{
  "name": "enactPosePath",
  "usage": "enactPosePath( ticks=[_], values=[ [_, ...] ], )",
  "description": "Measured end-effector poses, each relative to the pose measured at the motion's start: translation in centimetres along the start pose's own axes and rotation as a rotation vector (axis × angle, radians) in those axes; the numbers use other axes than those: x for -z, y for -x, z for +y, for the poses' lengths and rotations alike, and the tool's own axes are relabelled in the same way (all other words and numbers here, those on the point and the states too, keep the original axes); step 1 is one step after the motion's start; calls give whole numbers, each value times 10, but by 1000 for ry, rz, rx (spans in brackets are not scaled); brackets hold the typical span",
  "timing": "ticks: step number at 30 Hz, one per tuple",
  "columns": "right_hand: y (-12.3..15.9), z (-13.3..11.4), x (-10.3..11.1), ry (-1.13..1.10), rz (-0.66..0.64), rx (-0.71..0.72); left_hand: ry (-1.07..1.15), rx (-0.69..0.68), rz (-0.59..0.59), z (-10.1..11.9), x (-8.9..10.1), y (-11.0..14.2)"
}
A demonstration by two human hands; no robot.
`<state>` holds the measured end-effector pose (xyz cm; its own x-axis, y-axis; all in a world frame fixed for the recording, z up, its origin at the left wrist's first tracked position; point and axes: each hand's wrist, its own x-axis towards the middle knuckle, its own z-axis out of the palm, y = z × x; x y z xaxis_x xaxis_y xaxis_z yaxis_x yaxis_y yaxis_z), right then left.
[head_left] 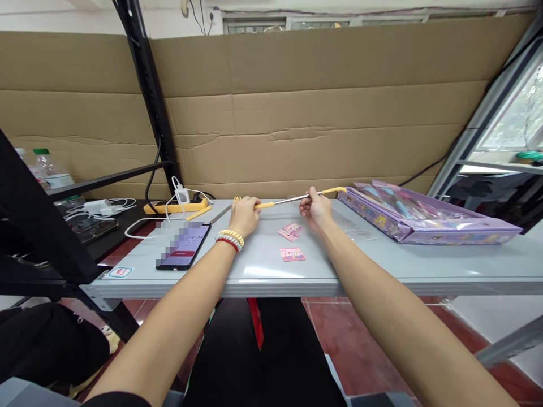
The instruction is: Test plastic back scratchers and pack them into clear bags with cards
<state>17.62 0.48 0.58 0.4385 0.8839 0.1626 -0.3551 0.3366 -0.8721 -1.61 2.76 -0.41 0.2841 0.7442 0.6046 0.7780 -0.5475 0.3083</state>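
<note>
In front of me both hands hold a slim stick with a metal shaft and yellow ends, which looks like a telescopic back scratcher [292,199]. My left hand [245,217] is closed round its left part, and a small yellow claw-like tip shows above the knuckles. My right hand [316,210] pinches the shaft near the yellow right end. Beside my left hand lies a thin metal strip [220,213], partly hidden. A phone [184,246] with its screen lit lies left of my wrist. Small pink cards [292,254] lie on the table between my hands.
At the right of the grey table [263,271] lies a purple box [445,229] with plastic-wrapped items in it. Clear plastic film [350,226] lies beside it. At the left are a yellow power strip [176,207], white cables and a black metal post [150,85].
</note>
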Motion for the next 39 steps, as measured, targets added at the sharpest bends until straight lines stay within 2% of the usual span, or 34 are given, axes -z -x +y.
enactPosePath(
  ticks=[5, 10, 16, 21, 25, 29, 32, 36, 39],
  values=[
    [0, -1, 1, 0, 31, -40, 80, -58, 33, -3, -2, 1],
    [-3, -1, 2, -42, 2, -127, 128, -18, -9, -1, 0, 1],
    [-4, 1, 2, 89, -31, -3, 43, 30, -76, -1, 3, 3],
    [-3, 2, 3, 69, -165, 30, 55, 55, -89, -5, 3, 2],
    [-3, 3, 6, 66, -284, 39, 137, 23, -169, -10, 4, 1],
    [-6, 2, 9, 78, -312, 41, 207, 13, -232, -13, 2, 1],
    [-7, -7, 12, -22, -278, 29, 233, -12, -272, -10, 0, 3],
    [-5, -23, 20, -364, -249, 28, 210, -132, -338, 3, -1, 9],
    [-5, -28, 25, -515, -177, 83, 153, -227, -302, 16, 0, 14]
  ],
)
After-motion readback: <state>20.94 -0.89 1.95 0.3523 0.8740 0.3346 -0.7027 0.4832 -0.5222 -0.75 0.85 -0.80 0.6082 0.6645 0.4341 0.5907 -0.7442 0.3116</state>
